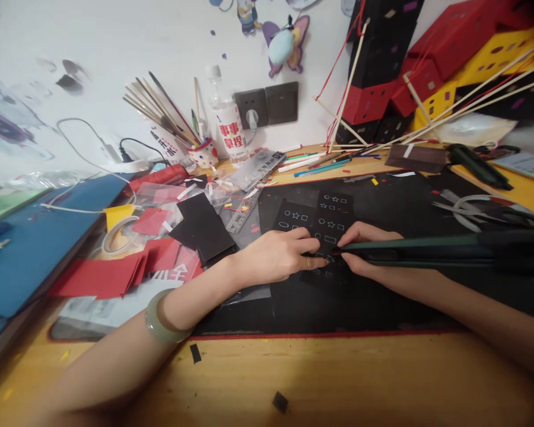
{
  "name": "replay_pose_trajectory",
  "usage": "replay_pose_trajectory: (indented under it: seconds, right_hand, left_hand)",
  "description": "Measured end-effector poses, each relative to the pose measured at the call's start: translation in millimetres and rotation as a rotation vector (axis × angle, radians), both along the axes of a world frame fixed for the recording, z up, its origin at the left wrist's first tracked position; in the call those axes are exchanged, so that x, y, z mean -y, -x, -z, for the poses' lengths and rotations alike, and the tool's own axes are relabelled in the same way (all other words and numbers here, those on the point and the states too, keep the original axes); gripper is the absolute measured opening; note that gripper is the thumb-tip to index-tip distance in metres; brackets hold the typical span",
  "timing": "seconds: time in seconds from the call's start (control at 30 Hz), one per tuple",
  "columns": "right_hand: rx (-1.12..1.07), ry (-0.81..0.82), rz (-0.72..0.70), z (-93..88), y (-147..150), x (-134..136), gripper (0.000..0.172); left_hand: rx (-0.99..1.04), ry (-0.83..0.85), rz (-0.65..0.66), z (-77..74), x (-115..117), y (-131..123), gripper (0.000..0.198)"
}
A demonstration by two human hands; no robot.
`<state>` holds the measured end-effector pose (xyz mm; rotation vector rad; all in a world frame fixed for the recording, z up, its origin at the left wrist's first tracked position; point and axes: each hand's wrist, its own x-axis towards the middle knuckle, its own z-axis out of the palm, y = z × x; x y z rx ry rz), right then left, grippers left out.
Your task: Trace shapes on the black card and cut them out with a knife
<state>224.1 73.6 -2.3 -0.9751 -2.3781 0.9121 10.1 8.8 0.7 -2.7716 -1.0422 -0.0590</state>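
Note:
My left hand (289, 255) rests on black card strips (300, 222) with drawn outlines of circles, stars and rectangles. Its fingers are bent and pressed against the card; one wears a ring. At the right side of these strips is my right hand (367, 237), its thumb and fingers closing around the narrow end of a long dark green tool (427, 252). That tool's tip reaches the card near my left fingertips. Its exact kind is unclear, and it hides part of my right hand. More black card pieces (209, 231) lie left of my left hand.
A black mat (258, 320) covers the wooden table (338, 379). Red card (102, 276), plastic wrappers and a ruler (243, 216) lie to the left. A bottle (226, 118), a brush cup (203, 153) and pens (323, 168) stand or lie behind; thin sticks (445, 118) jut in from the right.

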Motion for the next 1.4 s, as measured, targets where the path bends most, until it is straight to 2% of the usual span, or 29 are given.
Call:
replay_pose_trajectory:
  seconds: [0.13, 0.23, 0.53, 0.77, 0.87, 0.97, 1.07, 1.17, 1.23, 1.33, 1.4]
  right_hand:
    - [0.01, -0.097, 0.052, 6.8, 5, 2, 0.006]
    - [-0.006, -0.12, 0.039, 7.5, 6, 2, 0.008]
    - [0.031, -0.002, 0.01, -3.3, 1, 2, 0.008]
    - [0.02, 0.029, -0.04, -0.2, -3, -1, 0.008]
    - [-0.051, 0.056, -0.056, 1.5, -6, -4, 0.006]
    - [-0.211, 0.098, 0.033, 1.6, -8, -9, 0.006]
    - [-0.299, 0.148, 0.134, -1.0, -10, -15, 0.007]
    - [-0.342, 0.159, 0.208, -6.3, -12, -22, 0.009]
    - [-0.399, 0.174, 0.226, -11.2, -15, -26, 0.009]
    - [-0.474, 0.207, 0.215, -19.3, -20, -31, 0.008]
    - [-0.504, 0.216, 0.205, -24.1, -22, -33, 0.008]
  left_hand:
    - [0.014, 0.0, 0.003, -0.1, 0, 0, 0.038]
    - [0.018, -0.002, 0.007, -0.4, 0, -1, 0.037]
    - [-0.029, -0.006, -0.007, -3.1, 2, -2, 0.035]
    - [-0.004, 0.03, -0.025, -2.6, 1, -2, 0.038]
    - [0.052, 0.053, -0.043, -1.6, 1, -2, 0.038]
    - [0.123, 0.048, -0.106, -2.8, 5, -6, 0.032]
    - [0.155, 0.015, -0.267, -6.7, 14, -17, 0.031]
    - [0.103, -0.029, -0.372, -8.6, 26, -32, 0.06]
    - [0.053, -0.097, -0.313, -7.3, 31, -41, 0.062]
    - [-0.019, -0.223, -0.144, -3.6, 34, -49, 0.04]
    - [-0.082, -0.259, -0.075, -2.7, 33, -52, 0.03]
